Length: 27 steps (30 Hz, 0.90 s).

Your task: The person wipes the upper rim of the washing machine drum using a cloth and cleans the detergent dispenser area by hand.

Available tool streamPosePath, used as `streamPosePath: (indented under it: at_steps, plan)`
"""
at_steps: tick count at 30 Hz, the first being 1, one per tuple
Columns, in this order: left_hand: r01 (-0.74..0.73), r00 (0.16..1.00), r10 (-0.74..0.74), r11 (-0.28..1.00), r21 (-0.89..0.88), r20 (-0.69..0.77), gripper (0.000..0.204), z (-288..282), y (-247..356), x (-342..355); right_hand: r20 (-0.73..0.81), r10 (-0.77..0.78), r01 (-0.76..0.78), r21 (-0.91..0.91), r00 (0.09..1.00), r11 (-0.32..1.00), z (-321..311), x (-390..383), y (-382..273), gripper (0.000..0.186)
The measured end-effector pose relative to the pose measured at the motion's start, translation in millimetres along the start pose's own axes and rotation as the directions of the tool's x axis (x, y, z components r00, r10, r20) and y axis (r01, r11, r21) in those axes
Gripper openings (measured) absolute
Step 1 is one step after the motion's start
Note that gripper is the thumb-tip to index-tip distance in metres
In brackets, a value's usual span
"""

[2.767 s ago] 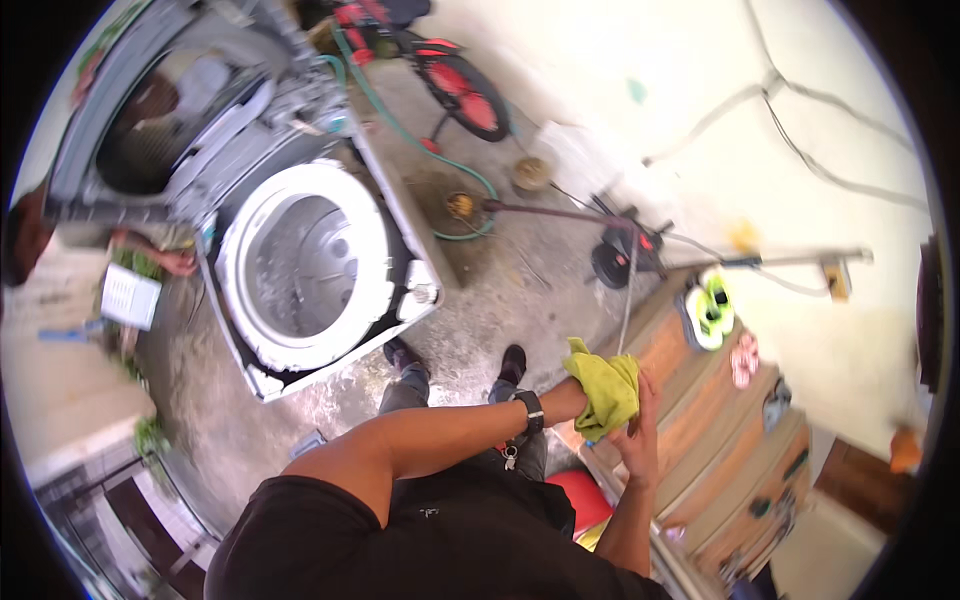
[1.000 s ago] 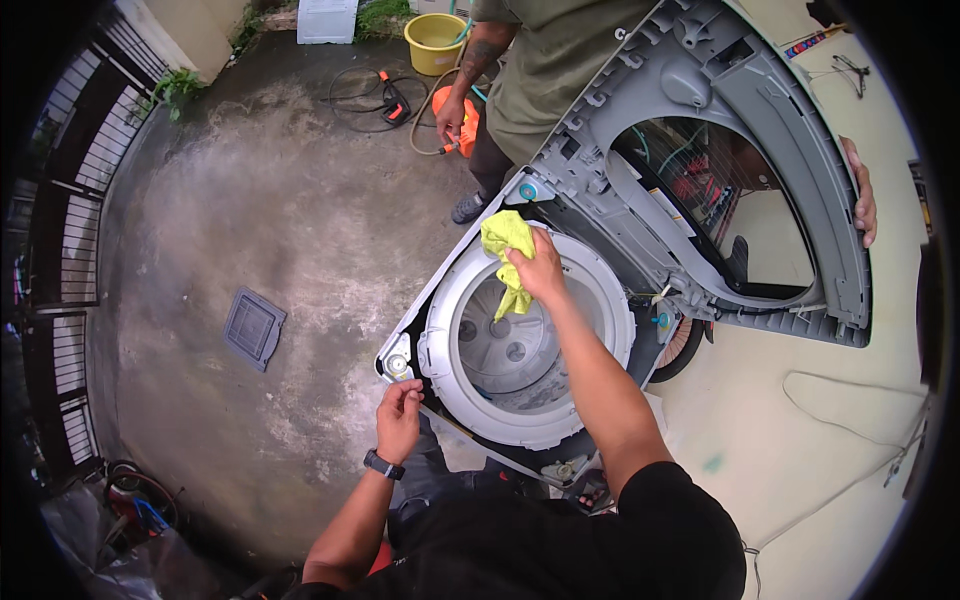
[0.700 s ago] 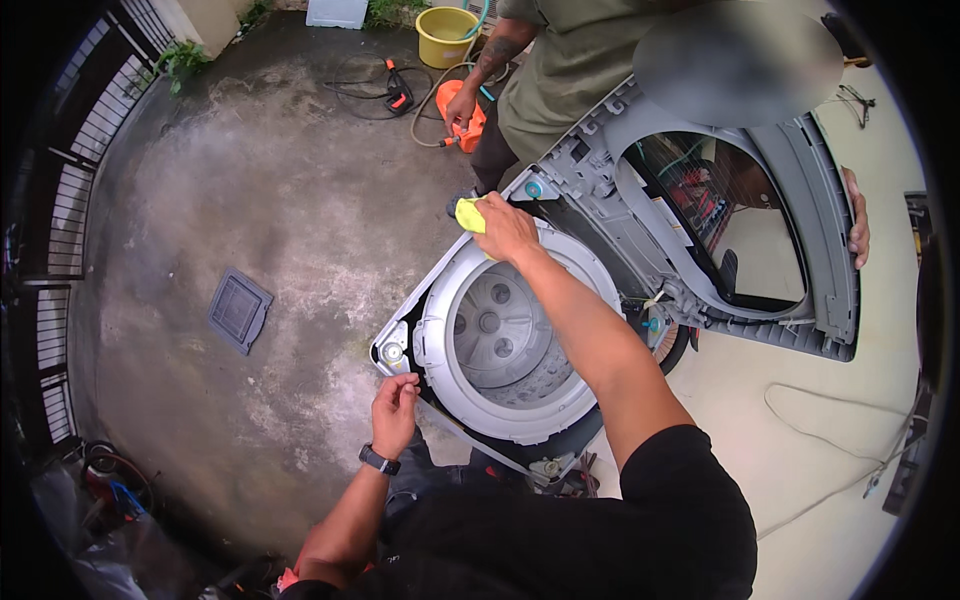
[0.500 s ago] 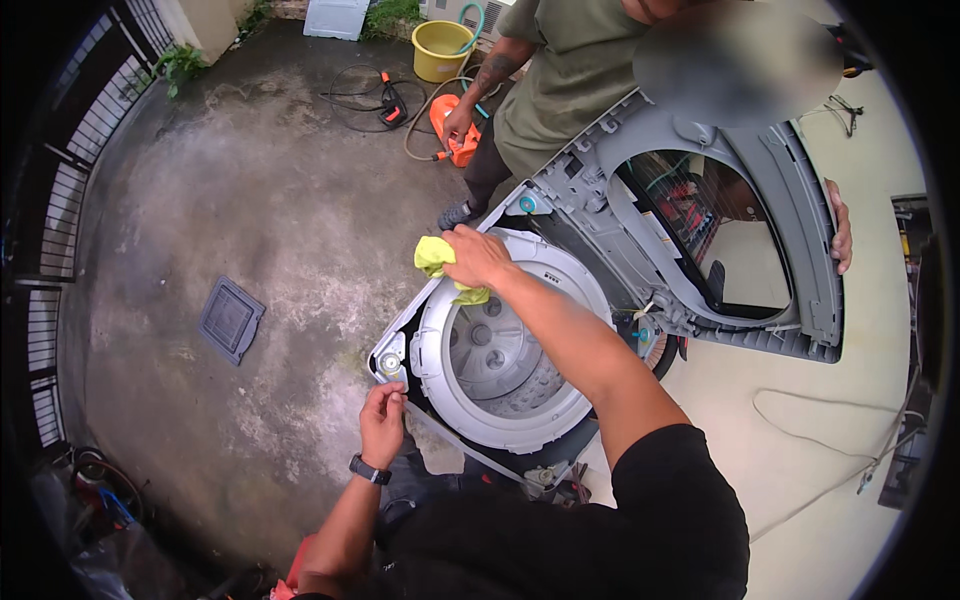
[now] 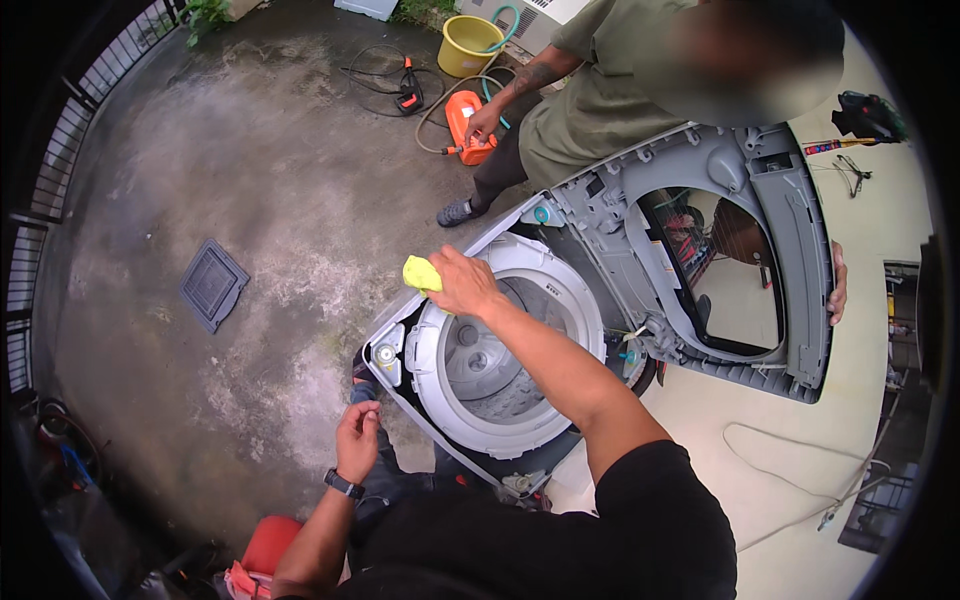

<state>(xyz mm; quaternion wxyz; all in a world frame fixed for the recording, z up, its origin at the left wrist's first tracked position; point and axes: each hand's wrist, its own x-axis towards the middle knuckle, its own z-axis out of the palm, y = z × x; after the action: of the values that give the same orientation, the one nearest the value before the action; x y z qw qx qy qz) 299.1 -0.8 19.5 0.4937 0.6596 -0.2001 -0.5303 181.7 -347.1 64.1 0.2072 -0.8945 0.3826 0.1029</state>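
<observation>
In front of me stands a top-loading washing machine with its top cover raised, so the grey tub ring point(image 5: 437, 385) and the drum point(image 5: 500, 390) inside are exposed. My right hand point(image 5: 465, 283) reaches across the tub to the far-left rim and grips a bunched yellow cloth point(image 5: 421, 274). Off the machine's near-left corner is my left hand point(image 5: 356, 440), apart from the frame, its fingers curled in and nothing visible in them. Near it, a round suspension mount point(image 5: 385, 354) sits in the corner of the machine.
A co-worker in a green shirt point(image 5: 590, 125) holds the raised top cover point(image 5: 805, 270) and touches an orange pressure washer point(image 5: 467, 122). Behind stand a yellow bucket point(image 5: 468, 47) and a spray gun point(image 5: 408, 92). A grey drain cover point(image 5: 214, 285) lies on the concrete; a red container point(image 5: 268, 545) is near my left arm.
My left hand has come away from the machine's corner, toward me. The right hand has shifted slightly along the rim with the cloth, now bunched smaller. The whole view has tilted a little.
</observation>
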Motion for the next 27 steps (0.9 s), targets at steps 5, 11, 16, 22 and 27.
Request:
streamPosePath:
  at_steps: [5,11,16,22,27]
  plan:
    - [-0.046,0.999,0.047,0.999,0.026,-0.020,0.015,-11.7,6.4,-3.8,-0.024,0.084,-0.086,-0.077,0.996,0.993,-30.4,25.1,74.0,0.047]
    - [0.034,0.997,-0.034,0.999,-0.002,-0.066,0.014,-31.0,-13.2,-13.0,-0.240,0.568,-0.600,-0.088,0.787,0.795,-91.1,72.8,173.0,0.043]
    - [0.014,0.999,-0.013,0.999,0.035,-0.043,0.015,-29.2,-16.1,-7.5,-0.144,0.415,-0.438,-0.197,0.898,0.877,-51.1,59.8,121.4,0.034]
    - [-0.146,0.988,0.150,0.986,-0.083,0.034,0.022,12.3,42.4,57.3,-0.251,0.345,-0.289,0.233,0.904,0.929,-38.0,5.0,15.5,0.054]
    - [0.179,0.911,-0.020,0.918,-0.353,0.411,0.080,51.7,161.8,96.9,-0.337,0.522,-0.144,0.719,0.783,0.680,-56.4,-86.0,-73.8,0.069]
